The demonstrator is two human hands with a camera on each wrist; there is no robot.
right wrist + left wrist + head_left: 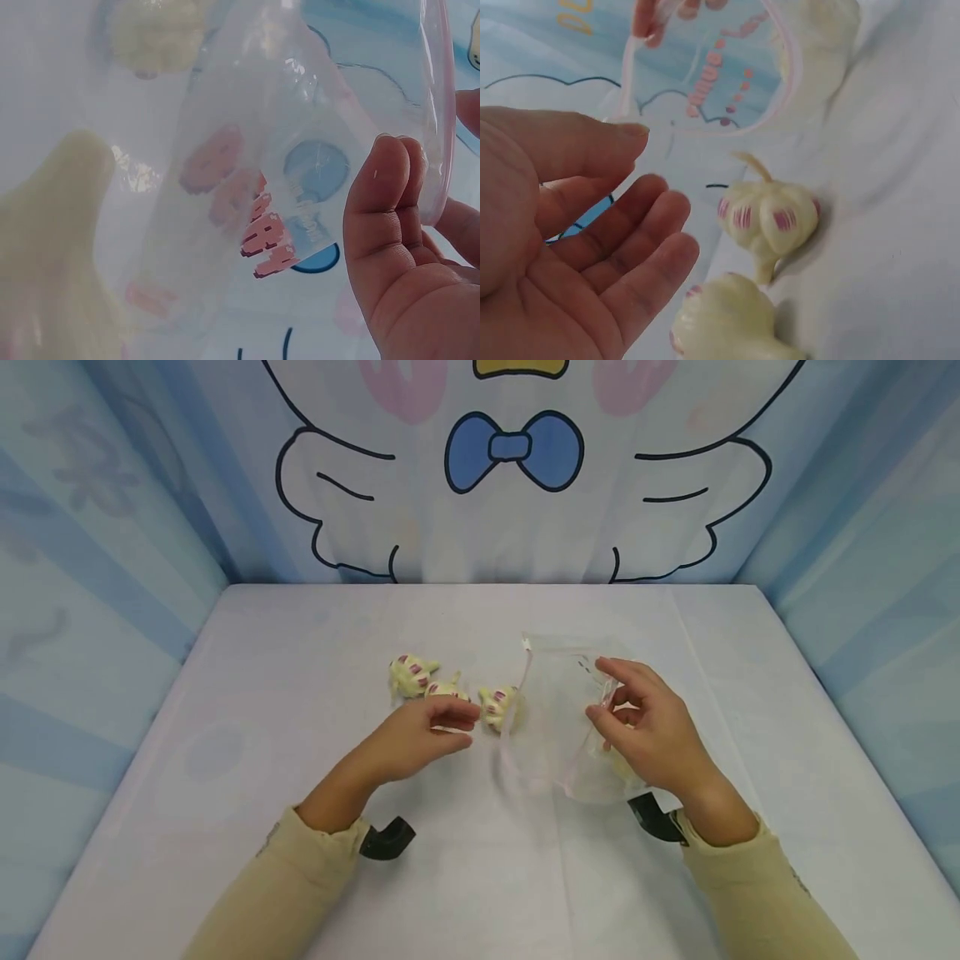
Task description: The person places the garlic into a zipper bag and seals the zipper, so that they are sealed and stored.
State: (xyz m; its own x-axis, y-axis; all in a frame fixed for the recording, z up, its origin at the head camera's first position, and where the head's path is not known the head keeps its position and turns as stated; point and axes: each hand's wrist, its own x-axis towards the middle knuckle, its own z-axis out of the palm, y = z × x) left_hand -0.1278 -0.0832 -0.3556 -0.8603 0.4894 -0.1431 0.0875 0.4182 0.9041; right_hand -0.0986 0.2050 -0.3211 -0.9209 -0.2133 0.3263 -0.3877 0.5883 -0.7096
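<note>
My right hand (648, 722) holds the rim of a clear plastic bag (558, 693) with pinkish edges and pink print. In the left wrist view the mouth of the bag gapes. A pale garlic bulb (64, 247) shows large and blurred at the left of the right wrist view, apparently inside the bag. My left hand (420, 735) has loosely bent fingers with nothing between them. Just beyond it lie three garlic bulbs with purple marks: one at the left (410, 676), one partly hidden behind the fingers (446, 689), and one beside the bag (495, 706).
A white cloth covers the table (247, 760). Behind it hangs a curtain (517, 527) with a cartoon drawing and a blue bow. Patterned blue curtains (82, 610) flank both sides. A black band piece (386, 839) sticks out from each sleeve cuff.
</note>
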